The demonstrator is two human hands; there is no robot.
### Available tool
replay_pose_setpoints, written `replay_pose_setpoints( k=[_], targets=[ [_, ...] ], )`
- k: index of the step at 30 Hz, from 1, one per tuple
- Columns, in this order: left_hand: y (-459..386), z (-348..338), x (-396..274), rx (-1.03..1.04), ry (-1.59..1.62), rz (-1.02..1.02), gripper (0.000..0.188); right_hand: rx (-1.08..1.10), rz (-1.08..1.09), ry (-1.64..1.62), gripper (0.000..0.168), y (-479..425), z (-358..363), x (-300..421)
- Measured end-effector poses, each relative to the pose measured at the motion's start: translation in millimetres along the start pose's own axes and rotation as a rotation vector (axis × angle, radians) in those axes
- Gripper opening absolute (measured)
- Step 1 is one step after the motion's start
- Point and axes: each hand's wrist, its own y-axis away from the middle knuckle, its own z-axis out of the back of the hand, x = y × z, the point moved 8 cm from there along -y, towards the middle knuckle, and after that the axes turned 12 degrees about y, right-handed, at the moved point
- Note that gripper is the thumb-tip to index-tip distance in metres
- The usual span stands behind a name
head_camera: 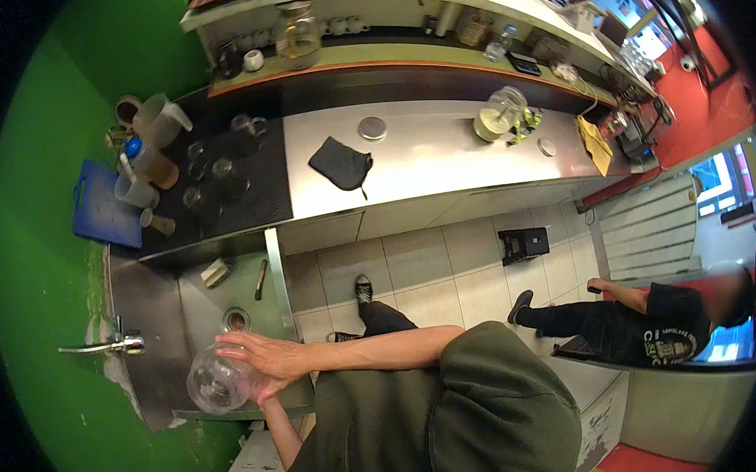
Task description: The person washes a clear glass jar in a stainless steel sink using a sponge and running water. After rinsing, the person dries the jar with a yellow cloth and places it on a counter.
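Note:
A clear glass jar is held tilted over the near part of a steel sink. My right hand lies over its side, fingers spread along the glass. Lower down, my left hand supports the jar from beneath and is mostly hidden by the jar and the other hand. Left of the jar, a chrome tap is mounted by the green wall. Inside the sink are a pale sponge or block, a thin brush or knife-like tool and the round drain.
Several glasses stand on a black mat, near plastic jugs and a blue cutting board. The steel counter bears a black cloth and a jar of pale liquid. A step stool and another person are at right.

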Motion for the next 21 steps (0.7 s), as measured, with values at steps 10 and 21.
replay_pose_setpoints(
  k=[10,21],
  targets=[
    [-7.3,-1.2,54.8,0.110,-0.229,0.147,0.068,-0.431,-0.785,0.432,0.059,300.2,271.2,-136.6],
    [-27.3,15.9,367.4,0.049,0.019,0.340,0.073,-1.887,-1.024,-0.433,0.027,822.2,759.2,-266.6]
  ],
)
